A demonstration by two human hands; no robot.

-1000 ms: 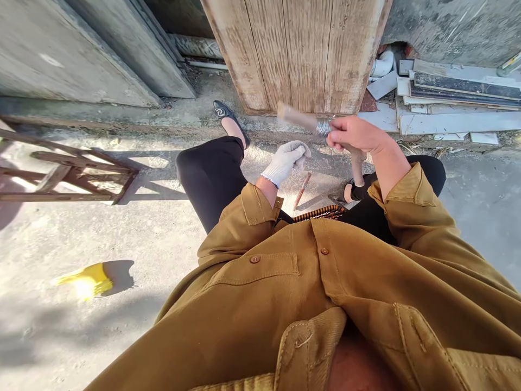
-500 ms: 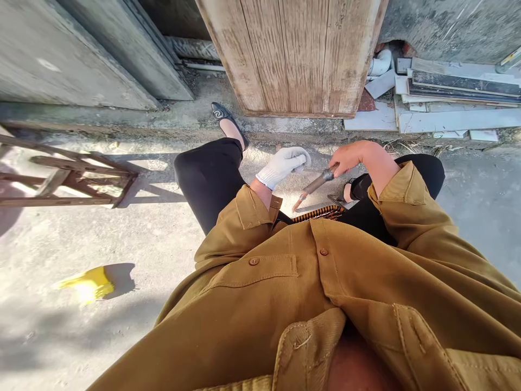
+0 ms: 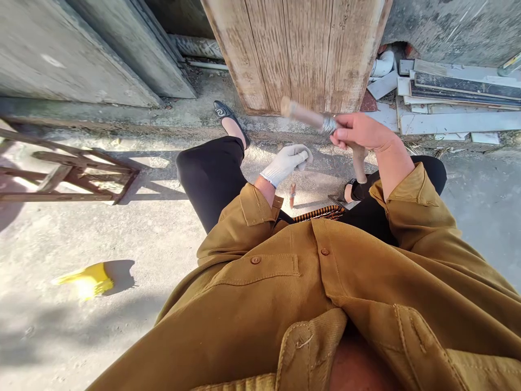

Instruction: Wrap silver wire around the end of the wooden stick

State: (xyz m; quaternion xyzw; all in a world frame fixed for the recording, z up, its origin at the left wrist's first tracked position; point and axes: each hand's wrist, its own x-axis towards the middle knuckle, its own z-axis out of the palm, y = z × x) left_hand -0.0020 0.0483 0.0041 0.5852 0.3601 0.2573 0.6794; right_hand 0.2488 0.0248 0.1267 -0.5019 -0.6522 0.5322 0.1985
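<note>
My right hand [image 3: 362,130] is closed round a wire-bound wooden mallet [image 3: 305,115], raised and blurred at its far end. Its pale wooden part points left, and another wooden length shows below my fingers. On my left hand [image 3: 287,163] is a white knit glove; the fingers are curled together, and what they hold, if anything, is hidden. Just below that hand a small reddish-brown, stick-like piece [image 3: 292,195] stands over the ground; its kind is unclear. Between my knees part of an orange-and-black striped woven item [image 3: 319,213] shows beneath the shirt hem.
A weathered plank panel [image 3: 297,60] leans ahead of me. To the right lie stacked boards and tiles [image 3: 456,103] beside a white pipe [image 3: 383,64]. A wooden frame [image 3: 69,174] stands at left, and a yellow object [image 3: 87,281] lies on the concrete. Grey slabs [image 3: 81,49] lean at upper left.
My right hand has risen, swinging the mallet up and away from the small reddish-brown piece. My gloved left hand stays almost where it was.
</note>
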